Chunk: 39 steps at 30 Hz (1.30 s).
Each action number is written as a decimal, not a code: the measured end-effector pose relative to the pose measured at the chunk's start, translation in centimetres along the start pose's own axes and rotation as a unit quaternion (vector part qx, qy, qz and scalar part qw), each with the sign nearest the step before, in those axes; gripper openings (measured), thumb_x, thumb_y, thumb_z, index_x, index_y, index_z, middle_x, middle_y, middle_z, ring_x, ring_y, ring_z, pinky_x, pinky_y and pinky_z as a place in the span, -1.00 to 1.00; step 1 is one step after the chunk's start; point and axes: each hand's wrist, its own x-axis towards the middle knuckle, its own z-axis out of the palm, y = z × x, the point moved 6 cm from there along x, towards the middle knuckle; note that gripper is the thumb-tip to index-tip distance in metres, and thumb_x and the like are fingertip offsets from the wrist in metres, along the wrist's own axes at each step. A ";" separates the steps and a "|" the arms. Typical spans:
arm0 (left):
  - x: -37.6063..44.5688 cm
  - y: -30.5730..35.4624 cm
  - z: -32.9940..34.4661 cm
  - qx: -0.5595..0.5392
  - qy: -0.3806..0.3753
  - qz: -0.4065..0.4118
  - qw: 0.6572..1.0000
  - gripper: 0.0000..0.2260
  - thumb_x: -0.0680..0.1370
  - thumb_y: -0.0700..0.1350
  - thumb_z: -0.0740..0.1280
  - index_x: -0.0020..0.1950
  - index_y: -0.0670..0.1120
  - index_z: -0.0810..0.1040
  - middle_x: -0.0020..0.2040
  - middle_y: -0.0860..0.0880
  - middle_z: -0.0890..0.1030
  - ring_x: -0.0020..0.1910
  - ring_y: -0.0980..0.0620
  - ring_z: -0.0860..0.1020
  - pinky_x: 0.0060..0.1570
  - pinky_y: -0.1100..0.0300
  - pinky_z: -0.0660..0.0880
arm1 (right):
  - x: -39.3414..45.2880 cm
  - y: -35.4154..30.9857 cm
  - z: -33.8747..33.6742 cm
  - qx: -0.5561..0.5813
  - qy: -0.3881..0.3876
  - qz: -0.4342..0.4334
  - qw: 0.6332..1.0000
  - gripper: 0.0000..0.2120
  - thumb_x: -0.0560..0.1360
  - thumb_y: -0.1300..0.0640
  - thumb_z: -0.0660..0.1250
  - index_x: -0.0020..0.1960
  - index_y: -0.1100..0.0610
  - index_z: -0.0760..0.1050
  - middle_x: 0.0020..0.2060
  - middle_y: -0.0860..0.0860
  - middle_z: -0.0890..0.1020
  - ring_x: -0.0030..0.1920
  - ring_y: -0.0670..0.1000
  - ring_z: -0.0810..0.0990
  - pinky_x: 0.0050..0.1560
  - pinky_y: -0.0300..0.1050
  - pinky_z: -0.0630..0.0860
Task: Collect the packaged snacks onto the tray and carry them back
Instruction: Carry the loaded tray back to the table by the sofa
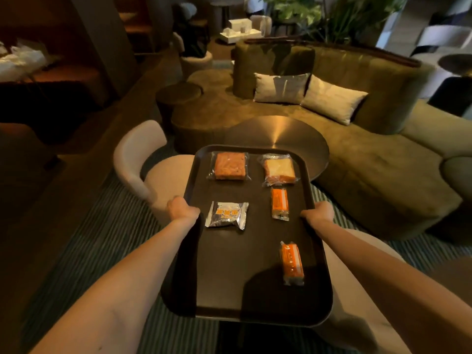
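Observation:
A dark brown tray (245, 297) is held level in front of me. My left hand (180, 208) grips its left rim and my right hand (320, 212) grips its right rim. Several packaged snacks lie on it: a clear-wrapped reddish square cake (229, 166) at the far left, a clear-wrapped sandwich slice (279, 171) at the far right, a silver packet with orange print (226, 215) in the middle left, an orange bar (279, 203) in the middle right, and a second orange bar (292, 263) nearer to me.
A round metal table (281, 134) stands just beyond the tray. A curved olive sofa (370, 154) with two pale cushions (306, 93) wraps behind and to the right. A pale chair (143, 159) sits at the left, on a striped rug (102, 251).

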 end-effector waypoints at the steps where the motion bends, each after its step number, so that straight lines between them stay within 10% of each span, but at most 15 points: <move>1: 1.4 1.2 0.8 0.004 -0.007 0.005 1.000 -0.62 0.40 -0.18 0.48 0.18 -0.23 0.54 0.17 -0.22 0.57 0.22 -0.22 0.53 0.16 -0.04 0.54 | 1.3 -0.6 0.1 0.008 0.004 0.003 1.000 -0.87 0.40 0.27 0.42 -0.22 0.20 0.46 -0.10 0.19 0.62 -0.04 0.15 0.62 -0.11 -0.01 0.56; 20: 27.1 23.3 23.7 0.042 -0.093 0.063 0.993 -0.62 0.42 -0.20 0.48 0.18 -0.28 0.52 0.17 -0.25 0.57 0.19 -0.23 0.54 0.16 -0.05 0.55 | 34.0 -8.1 6.3 0.066 0.029 0.080 0.994 -0.91 0.43 0.28 0.39 -0.11 0.14 0.53 -0.07 0.09 0.61 -0.02 0.05 0.59 -0.04 -0.04 0.52; 29: 34.4 26.2 32.0 0.072 -0.126 0.073 0.987 -0.60 0.41 -0.17 0.50 0.19 -0.26 0.54 0.15 -0.22 0.60 0.14 -0.19 0.59 0.11 0.02 0.57 | 43.1 -7.2 10.1 0.063 0.079 0.121 0.987 -0.63 0.39 0.30 0.43 -0.31 -0.01 0.27 -0.35 -0.08 0.42 -0.26 -0.06 0.46 -0.22 -0.16 0.43; 35: 37.5 26.6 35.5 0.072 -0.147 0.084 0.983 -0.56 0.38 -0.16 0.50 0.19 -0.30 0.55 0.15 -0.27 0.61 0.17 -0.23 0.57 0.18 -0.01 0.53 | 46.3 -6.4 12.1 0.031 0.087 0.146 0.985 -0.72 0.39 0.30 0.43 0.05 0.19 0.45 -0.05 0.13 0.58 0.02 0.11 0.59 -0.10 -0.06 0.50; 39: 38.4 26.3 36.5 0.076 -0.142 0.077 0.984 -0.47 0.38 -0.16 0.50 0.29 -0.32 0.48 0.22 -0.29 0.57 0.25 -0.25 0.52 0.23 0.04 0.47 | 47.3 -6.2 13.0 0.025 0.084 0.147 0.985 -0.75 0.39 0.29 0.44 -0.17 0.08 0.37 -0.09 0.13 0.59 -0.01 0.11 0.60 -0.14 -0.08 0.49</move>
